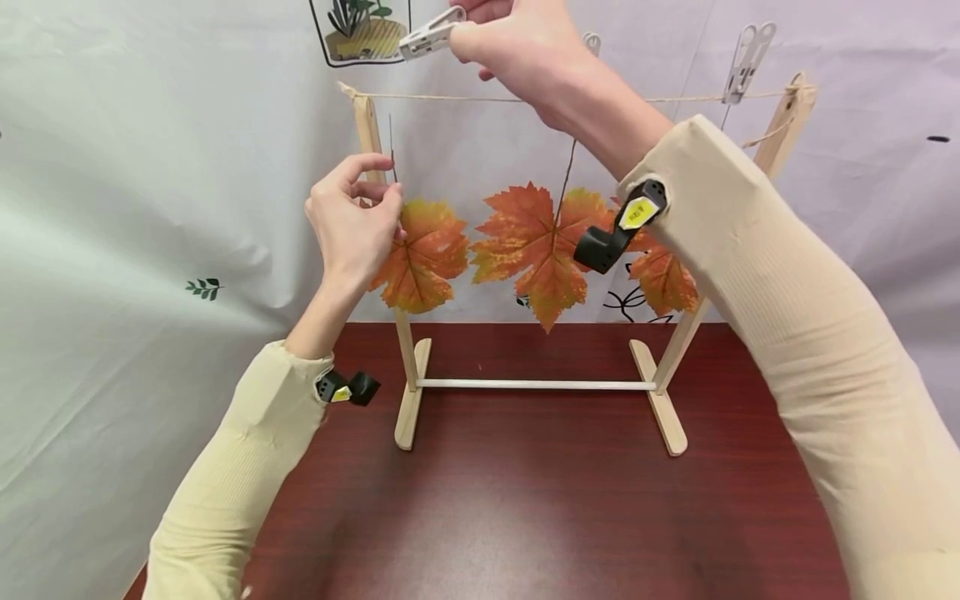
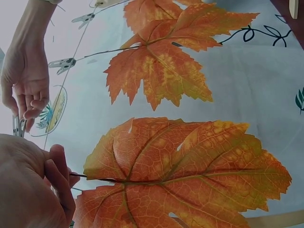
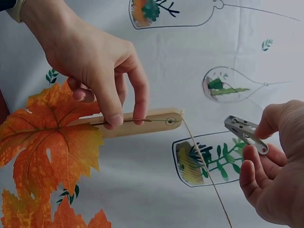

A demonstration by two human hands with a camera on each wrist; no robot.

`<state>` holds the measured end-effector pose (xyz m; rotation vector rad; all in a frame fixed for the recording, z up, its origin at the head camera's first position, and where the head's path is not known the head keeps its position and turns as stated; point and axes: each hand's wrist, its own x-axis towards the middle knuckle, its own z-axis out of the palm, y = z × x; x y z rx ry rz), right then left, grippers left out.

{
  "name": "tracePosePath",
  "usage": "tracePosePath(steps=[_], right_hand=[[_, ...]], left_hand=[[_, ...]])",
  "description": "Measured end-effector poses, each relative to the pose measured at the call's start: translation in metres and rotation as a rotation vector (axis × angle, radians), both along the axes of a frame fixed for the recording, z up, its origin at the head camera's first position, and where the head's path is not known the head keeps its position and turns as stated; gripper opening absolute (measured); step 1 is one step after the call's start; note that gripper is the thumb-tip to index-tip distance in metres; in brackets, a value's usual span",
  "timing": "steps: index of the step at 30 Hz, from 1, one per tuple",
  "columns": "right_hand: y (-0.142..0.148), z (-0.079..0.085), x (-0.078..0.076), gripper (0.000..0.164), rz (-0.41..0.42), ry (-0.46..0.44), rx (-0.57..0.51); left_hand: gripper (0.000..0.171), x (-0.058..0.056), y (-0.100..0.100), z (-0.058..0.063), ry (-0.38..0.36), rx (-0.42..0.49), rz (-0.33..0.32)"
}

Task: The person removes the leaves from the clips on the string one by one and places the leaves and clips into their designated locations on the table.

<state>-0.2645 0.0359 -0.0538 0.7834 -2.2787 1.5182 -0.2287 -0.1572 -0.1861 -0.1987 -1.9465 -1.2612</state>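
My left hand (image 1: 352, 212) pinches the thin stem (image 3: 135, 120) of an orange maple leaf (image 1: 422, 258) beside the left post. The stem's tip points up towards the string (image 1: 442, 97) tied between the posts. Above the string, my right hand (image 1: 525, 50) grips a grey-white clothespin (image 1: 431, 35) between thumb and fingers. In the right wrist view that clothespin (image 3: 244, 134) stands apart from the string and the stem. A second maple leaf (image 1: 536, 242) hangs by its stem in the middle, and a third leaf (image 1: 663, 271) hangs at the right, partly behind my right sleeve.
A wooden stand with a left post (image 1: 367, 125), a right post (image 1: 783, 125) and a white crossbar (image 1: 536, 385) rests on the dark red table (image 1: 540, 500). Another clothespin (image 1: 747, 62) clips the string near the right post. A printed white cloth (image 1: 187, 167) hangs behind.
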Motion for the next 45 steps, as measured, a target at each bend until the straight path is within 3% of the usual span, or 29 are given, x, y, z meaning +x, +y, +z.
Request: tracePosePath(steps=[8, 19, 36, 45], right_hand=[[0.007, -0.005, 0.002, 0.041, 0.025, -0.008, -0.051], [0.017, -0.014, 0.006, 0.025, 0.082, 0.005, -0.118], [0.038, -0.026, 0.020, 0.022, 0.146, 0.055, -0.086], [0.048, -0.032, 0.021, 0.021, 0.157, 0.030, -0.139]], left_hand=[[0.020, 0.004, -0.002, -0.003, 0.000, -0.004, -0.004], [0.020, 0.008, -0.008, -0.007, -0.001, 0.005, -0.018], [0.022, 0.017, -0.015, -0.016, 0.004, -0.019, -0.023], [0.024, 0.026, -0.020, -0.022, -0.010, -0.032, -0.033]])
